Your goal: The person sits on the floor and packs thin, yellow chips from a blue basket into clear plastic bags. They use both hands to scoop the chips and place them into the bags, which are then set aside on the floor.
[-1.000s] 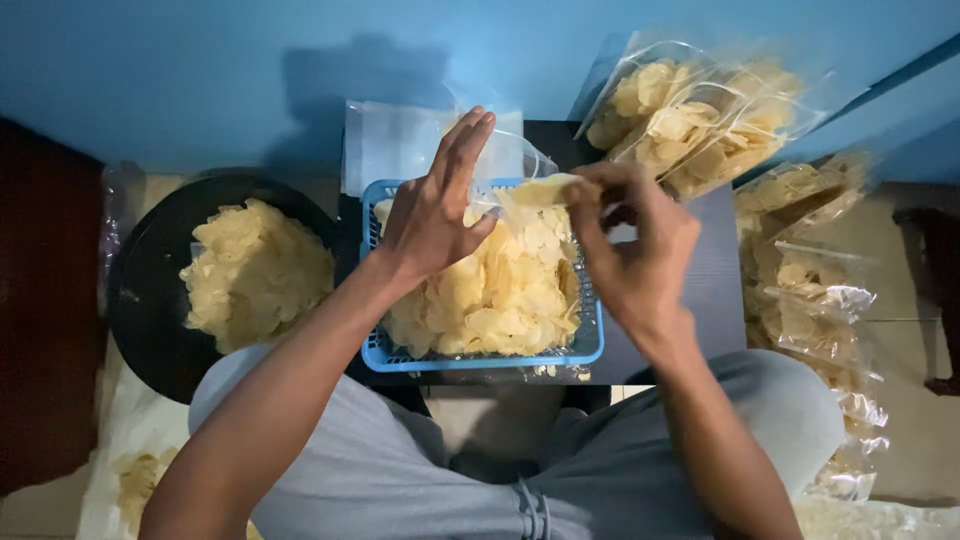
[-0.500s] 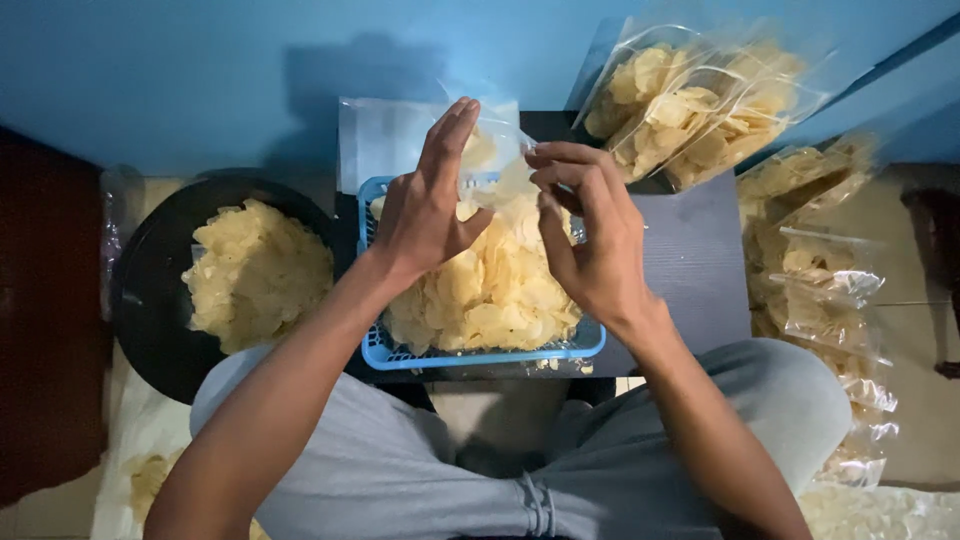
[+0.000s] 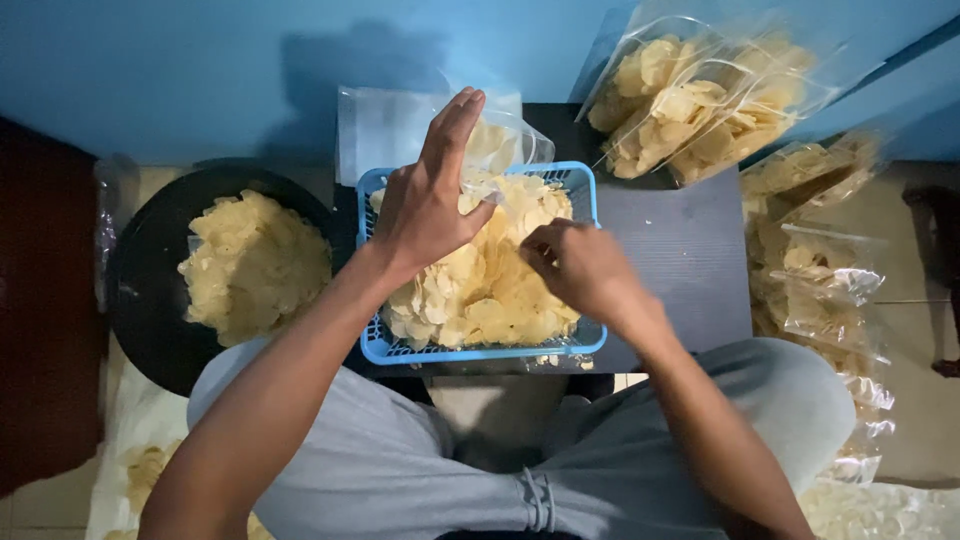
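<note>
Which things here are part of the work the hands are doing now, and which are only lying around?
In use:
left hand holding a clear bag open
right hand down in the chips
blue basket holding those chips

Lying about:
black bowl of chips, at the left
filled bags against the blue wall
more filled bags stacked at the right

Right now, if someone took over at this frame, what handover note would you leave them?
Left hand: holds the clear bag open above the far end of the blue basket.
Right hand: fingers curled down in the chips in the basket; grip hidden.
Done: bag holds a few chips; filled bags lie at right.
Left: basket and black bowl are both full of chips.
</note>
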